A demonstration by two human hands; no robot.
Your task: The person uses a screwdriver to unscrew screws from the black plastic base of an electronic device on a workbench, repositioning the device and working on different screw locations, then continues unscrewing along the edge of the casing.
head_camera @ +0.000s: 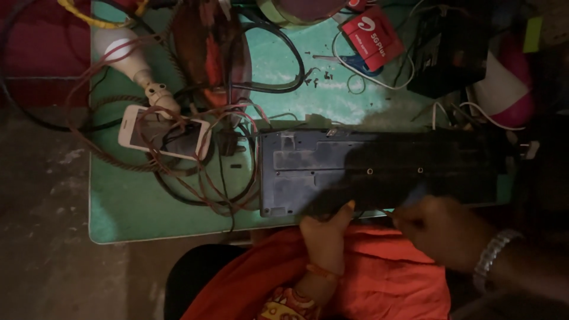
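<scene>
A dark grey rectangular device casing (308, 172) lies flat on the green table (130, 207), with two small screw holes showing near its middle. My left hand (323, 237) grips the casing's near edge, thumb pressed against it. My right hand (441, 228), with a silver bracelet on the wrist, is closed around a thin tool (415, 194) with a bluish handle, held just over the casing's near edge. The tool's tip is hard to make out in the dim light.
A white phone (163, 133) lies in a tangle of wires (201, 178) at the left. Behind it are a white light bulb (127, 56), a red packet (370, 35), a black box (447, 47) and a white and pink object (504, 89). Orange cloth (379, 278) covers my lap.
</scene>
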